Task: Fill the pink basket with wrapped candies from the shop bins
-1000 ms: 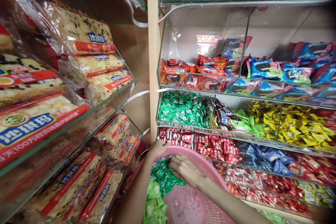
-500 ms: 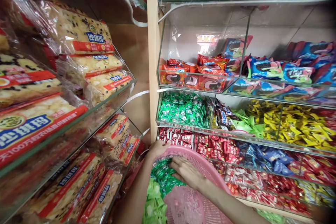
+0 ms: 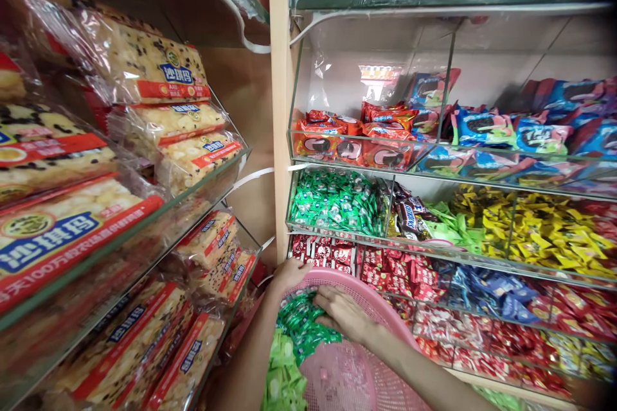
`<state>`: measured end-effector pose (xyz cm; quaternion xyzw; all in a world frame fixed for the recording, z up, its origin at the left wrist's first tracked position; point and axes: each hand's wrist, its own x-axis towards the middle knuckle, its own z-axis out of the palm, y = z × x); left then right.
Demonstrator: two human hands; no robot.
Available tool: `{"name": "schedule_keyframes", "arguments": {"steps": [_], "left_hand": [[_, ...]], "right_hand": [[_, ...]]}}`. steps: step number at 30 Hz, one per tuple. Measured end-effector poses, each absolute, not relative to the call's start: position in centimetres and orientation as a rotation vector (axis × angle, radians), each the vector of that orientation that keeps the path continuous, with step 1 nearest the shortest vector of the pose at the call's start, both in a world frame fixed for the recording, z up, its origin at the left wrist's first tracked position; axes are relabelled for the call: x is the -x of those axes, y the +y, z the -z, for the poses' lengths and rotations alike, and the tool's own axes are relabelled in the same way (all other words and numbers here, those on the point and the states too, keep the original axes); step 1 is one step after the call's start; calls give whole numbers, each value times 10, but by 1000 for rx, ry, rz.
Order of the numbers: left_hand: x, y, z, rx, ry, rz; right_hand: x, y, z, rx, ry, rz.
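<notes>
A pink plastic basket [image 3: 357, 282] with a mesh wall is in front of me. My left hand [image 3: 290, 275] is closed on its far left rim, the thumb side showing at the edge. Inside the basket, small green-wrapped candies [image 3: 301, 321] are heaped at the far left. My right hand [image 3: 340, 311] reaches in over them from the right, fingers stretched loosely leftward and touching the pile. Its palm side is hidden. Light green packets [image 3: 282, 372] lie nearer to me, partly behind my left forearm.
Stacked packaged pastries [image 3: 173, 70] fill glass-fronted shelves on the left. A wooden post [image 3: 280, 109] divides them from the right shelves. Ahead are bins of green candies [image 3: 335, 202], yellow-wrapped candies [image 3: 544, 225], red packets [image 3: 400, 270] and blue packets [image 3: 496, 289]. Glass edges jut above the basket.
The view has shifted very slightly. Both hands stay almost where they were, with the right hand still over the green candies and the left at the basket rim.
</notes>
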<state>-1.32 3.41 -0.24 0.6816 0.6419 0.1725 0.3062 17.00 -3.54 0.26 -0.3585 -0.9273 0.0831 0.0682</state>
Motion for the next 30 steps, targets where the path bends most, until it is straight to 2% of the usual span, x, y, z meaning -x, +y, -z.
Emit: {"name": "schedule_keyframes", "arguments": {"steps": [14,30], "left_hand": [[13,32,-1,-1820,1701,-415],[13,32,-1,-1792,1691,-437]], "right_hand": [[-173,-33,-4,1089,-2752,-292],[-168,-33,-12,1002,-2759,-111]]}}
